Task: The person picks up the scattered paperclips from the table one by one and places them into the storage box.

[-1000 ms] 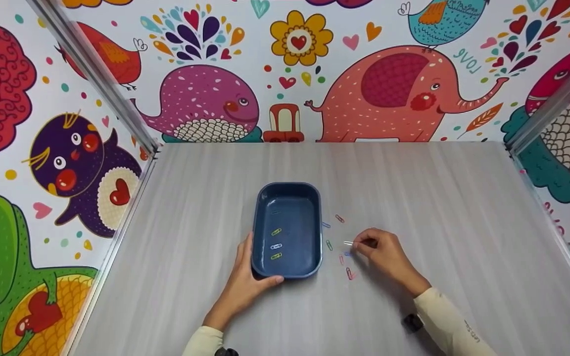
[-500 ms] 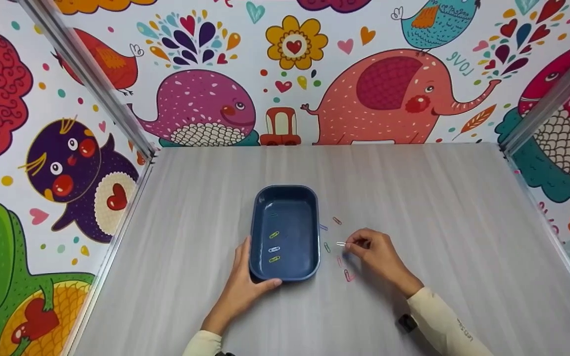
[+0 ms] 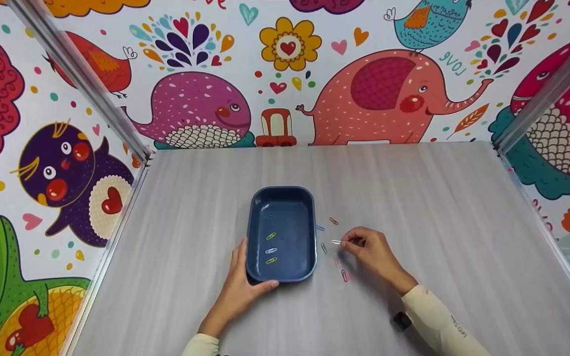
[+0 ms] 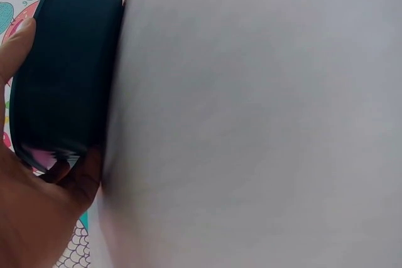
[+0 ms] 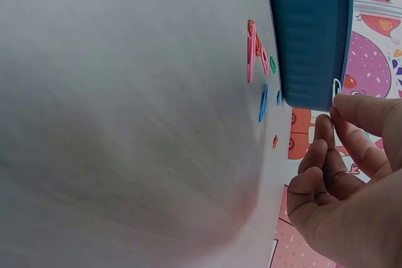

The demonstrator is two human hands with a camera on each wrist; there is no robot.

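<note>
A dark blue rectangular tray (image 3: pixel 292 222) stands on the table. My left hand (image 3: pixel 238 291) holds its near left corner, thumb at the near side and fingers along the left side. Between thumb and index finger, my right hand (image 3: pixel 374 252) pinches a white paper clip (image 3: pixel 336 242), seen against the tray in the right wrist view. Inside the tray lie two yellow paper clips, a white paper clip (image 3: pixel 270 251) and a dark green one. Loose paper clips are scattered right of the tray, among them a green paper clip (image 3: pixel 324 248) and a red paper clip (image 3: pixel 333 221).
A blue paper clip (image 3: pixel 320 228) lies close against the tray's right side. Nearer me are a pink paper clip (image 3: pixel 336 262) and a red one (image 3: pixel 344 276). Walls with cartoon animals border the wooden-looking table (image 3: pixel 413 188) at the back and sides.
My right hand has moved a little left, toward the tray, with the white paper clip. My left hand stays on the tray. The head view has shifted slightly.
</note>
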